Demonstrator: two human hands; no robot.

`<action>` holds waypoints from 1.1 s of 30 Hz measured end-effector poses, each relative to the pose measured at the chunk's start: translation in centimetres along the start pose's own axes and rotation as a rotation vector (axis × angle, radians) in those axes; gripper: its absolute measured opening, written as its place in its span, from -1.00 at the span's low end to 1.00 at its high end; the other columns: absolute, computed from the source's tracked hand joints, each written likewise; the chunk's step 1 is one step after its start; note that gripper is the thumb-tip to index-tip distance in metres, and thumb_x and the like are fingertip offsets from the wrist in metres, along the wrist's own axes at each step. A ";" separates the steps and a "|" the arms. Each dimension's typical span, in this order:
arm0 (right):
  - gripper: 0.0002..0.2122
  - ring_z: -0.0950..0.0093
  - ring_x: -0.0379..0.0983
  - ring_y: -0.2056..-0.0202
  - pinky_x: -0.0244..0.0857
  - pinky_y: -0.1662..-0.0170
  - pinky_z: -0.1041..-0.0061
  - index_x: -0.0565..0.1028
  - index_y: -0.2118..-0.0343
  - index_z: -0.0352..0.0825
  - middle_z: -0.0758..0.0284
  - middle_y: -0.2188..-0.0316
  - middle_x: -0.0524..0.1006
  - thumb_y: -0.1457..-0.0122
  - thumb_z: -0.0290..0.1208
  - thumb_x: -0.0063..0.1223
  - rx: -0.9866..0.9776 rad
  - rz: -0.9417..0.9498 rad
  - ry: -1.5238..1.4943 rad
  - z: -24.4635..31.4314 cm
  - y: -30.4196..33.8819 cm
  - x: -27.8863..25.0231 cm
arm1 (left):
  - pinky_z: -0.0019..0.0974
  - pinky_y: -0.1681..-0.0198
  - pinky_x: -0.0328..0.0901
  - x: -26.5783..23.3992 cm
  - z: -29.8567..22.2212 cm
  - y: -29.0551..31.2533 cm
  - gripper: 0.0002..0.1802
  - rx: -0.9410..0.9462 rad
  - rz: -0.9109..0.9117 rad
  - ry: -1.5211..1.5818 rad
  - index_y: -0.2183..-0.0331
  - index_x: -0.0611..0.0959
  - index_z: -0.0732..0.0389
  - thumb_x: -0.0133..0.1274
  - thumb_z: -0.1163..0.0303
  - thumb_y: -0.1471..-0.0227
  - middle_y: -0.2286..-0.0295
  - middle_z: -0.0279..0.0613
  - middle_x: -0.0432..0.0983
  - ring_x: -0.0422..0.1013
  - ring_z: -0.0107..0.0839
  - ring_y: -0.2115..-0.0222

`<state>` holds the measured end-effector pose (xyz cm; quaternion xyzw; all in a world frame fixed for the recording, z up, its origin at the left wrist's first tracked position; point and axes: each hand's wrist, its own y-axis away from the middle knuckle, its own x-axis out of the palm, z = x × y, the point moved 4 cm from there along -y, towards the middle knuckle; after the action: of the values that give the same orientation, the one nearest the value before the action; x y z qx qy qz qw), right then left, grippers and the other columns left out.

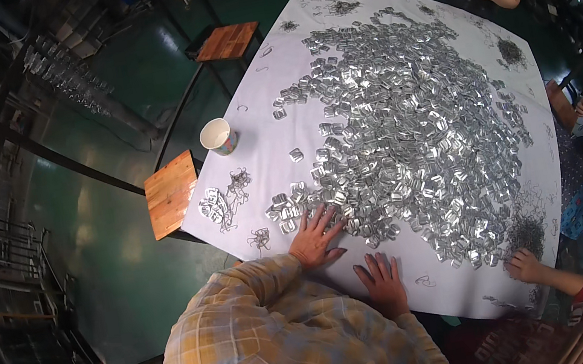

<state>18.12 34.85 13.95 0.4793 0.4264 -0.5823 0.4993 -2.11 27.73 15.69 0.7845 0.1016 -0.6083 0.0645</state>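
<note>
A wide heap of small shiny metal buckle-like pieces (405, 126) covers much of the white-covered table (272, 154). At its near left edge my left hand (314, 239) lies open, fingers spread, fingertips touching the outermost pieces. My right hand (384, 283) rests open on the white cover near the table's front edge, a little short of the heap, with nothing visible in it. Just left of my left hand is a small cluster of wire hooks (259, 239). Beyond that sit more hooks (237, 187) and a group of linked metal pieces (215, 208).
A paper cup (218, 138) stands by the left edge. Wooden stools (173, 194) flank that side. At the right, a co-worker's hand (525, 267) touches a dark pile of hooks (527, 232). Other people work along the far and right sides. Another hook pile (511, 52) lies far right.
</note>
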 end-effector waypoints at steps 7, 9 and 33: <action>-0.18 0.14 -0.08 -0.23 -0.25 -0.23 0.01 0.24 -0.12 -0.07 0.16 -0.17 0.11 0.36 -0.12 0.29 0.245 0.018 -0.221 0.3 -1.1 -2.4 | 0.30 -0.16 -0.30 0.3 0.1 -0.4 -0.25 0.015 0.038 0.012 -0.14 0.23 -0.01 -0.05 -0.11 0.02 -0.16 0.07 -0.05 -0.17 0.08 -0.20; -0.15 0.14 -0.10 -0.24 -0.27 -0.24 0.02 0.25 -0.11 -0.07 0.15 -0.18 0.09 0.40 -0.12 0.32 0.290 0.023 -0.229 0.5 -0.9 -2.8 | 0.29 -0.16 -0.27 0.2 0.4 -0.2 -0.25 0.031 -0.031 0.028 -0.13 0.23 0.04 -0.03 -0.08 0.03 -0.15 0.08 -0.02 -0.15 0.10 -0.19; -0.03 0.09 -0.30 -0.28 -0.51 -0.24 -0.03 -0.01 -0.22 -0.29 0.07 -0.25 -0.09 0.28 -0.02 0.22 0.706 -0.135 -0.140 3.1 0.5 -0.7 | 0.48 -0.06 -0.26 0.3 -0.4 -10.6 0.18 -0.200 -0.113 0.319 -0.17 0.07 -0.03 0.37 0.05 0.47 -0.18 0.13 -0.23 -0.33 0.37 -0.15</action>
<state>18.20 31.90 15.18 0.5519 0.1944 -0.7567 0.2916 -4.20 38.13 15.78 0.8537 0.2141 -0.4659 0.0910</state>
